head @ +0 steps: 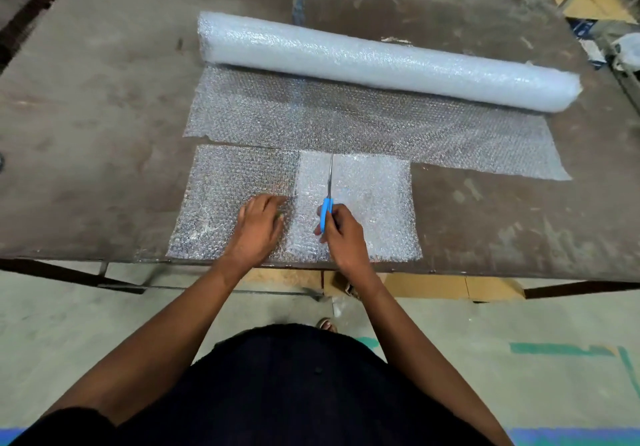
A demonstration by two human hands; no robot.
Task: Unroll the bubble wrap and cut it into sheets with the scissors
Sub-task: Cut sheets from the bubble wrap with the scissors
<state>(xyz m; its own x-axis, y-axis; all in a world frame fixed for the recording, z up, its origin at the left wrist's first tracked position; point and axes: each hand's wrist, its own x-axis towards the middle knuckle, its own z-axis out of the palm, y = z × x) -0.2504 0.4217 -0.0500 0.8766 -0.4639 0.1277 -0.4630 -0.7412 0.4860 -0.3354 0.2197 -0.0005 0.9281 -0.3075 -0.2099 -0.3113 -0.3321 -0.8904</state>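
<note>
A thick roll of bubble wrap [381, 61] lies across the far half of the brown table [97, 106]. Its unrolled part [363, 123] spreads flat toward me. Nearer the front edge lie cut pieces: a single clear sheet [228, 182] on the left and a whiter, layered stack [374, 196] beside it. My right hand [341, 234] grips the blue handles of the scissors [327, 200], whose blades point away from me over the white stack. My left hand [258, 224] presses down on the wrap at the seam between the two pieces.
The table's front edge [485, 274] runs just below the sheets. Cardboard boxes [433, 286] sit on the floor under the table. More boxes and clutter [602, 30] stand beyond the far right corner. Green tape marks [561, 348] are on the floor at right.
</note>
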